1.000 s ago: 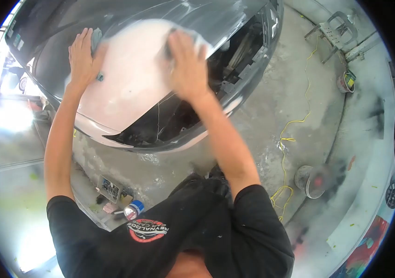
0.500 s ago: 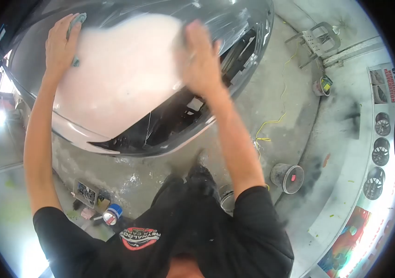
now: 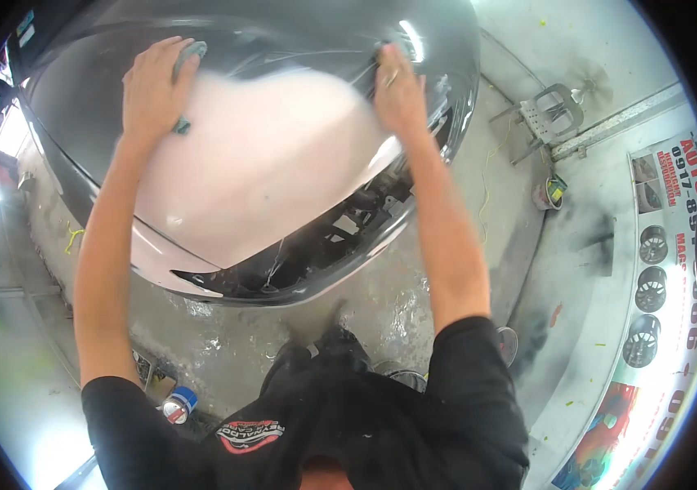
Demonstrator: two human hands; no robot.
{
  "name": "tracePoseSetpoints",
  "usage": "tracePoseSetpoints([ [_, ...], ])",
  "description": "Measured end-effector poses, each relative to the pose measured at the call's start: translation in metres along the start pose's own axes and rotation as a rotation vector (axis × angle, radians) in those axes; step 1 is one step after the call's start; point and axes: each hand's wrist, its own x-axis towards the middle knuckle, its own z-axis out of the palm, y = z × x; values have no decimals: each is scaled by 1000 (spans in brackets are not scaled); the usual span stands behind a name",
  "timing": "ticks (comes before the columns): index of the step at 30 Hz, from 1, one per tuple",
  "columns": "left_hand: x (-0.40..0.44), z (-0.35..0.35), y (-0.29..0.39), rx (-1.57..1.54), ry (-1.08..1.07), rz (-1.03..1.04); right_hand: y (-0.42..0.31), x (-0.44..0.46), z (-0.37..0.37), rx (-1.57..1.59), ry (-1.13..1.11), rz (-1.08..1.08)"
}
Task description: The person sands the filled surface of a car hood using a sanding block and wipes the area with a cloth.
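A dark grey car hood fills the upper middle, with a large pale pinkish patch across its front. On the patch's left edge, my left hand presses down over a crumpled grey-green cloth, which shows past the fingers and below the thumb. My right hand lies at the patch's right edge, fingers together and bent toward the hood. Something small and dark shows by its fingertips, too hidden to name. Along the hood's front edge gapes a dark opening with bare inner parts.
A grey plastic chair and a fan stand by the right wall, near a bucket. Another bucket is partly behind my right sleeve. A blue can sits lower left. The concrete floor looks wet around my feet.
My right hand has moved up and right across the patch's edge. The left hand still holds the cloth. My view has shifted, so the car appears lower and farther right.
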Motion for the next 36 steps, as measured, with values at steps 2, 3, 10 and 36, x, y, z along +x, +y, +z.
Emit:
tracePoseSetpoints([
  [2, -1, -4, 5, -17, 29, -5, -12, 23, 22, -47, 97, 122],
  [3, -1, -6, 4, -11, 45, -7, -24, 30, 30, -77, 145, 180],
  [10, -2, 1, 4, 2, 23, -13, -76, 0, 18, 45, 20, -257],
  [36, 5, -6, 12, 50, -66, -66, 13, 14, 21, -344, 201, -169],
])
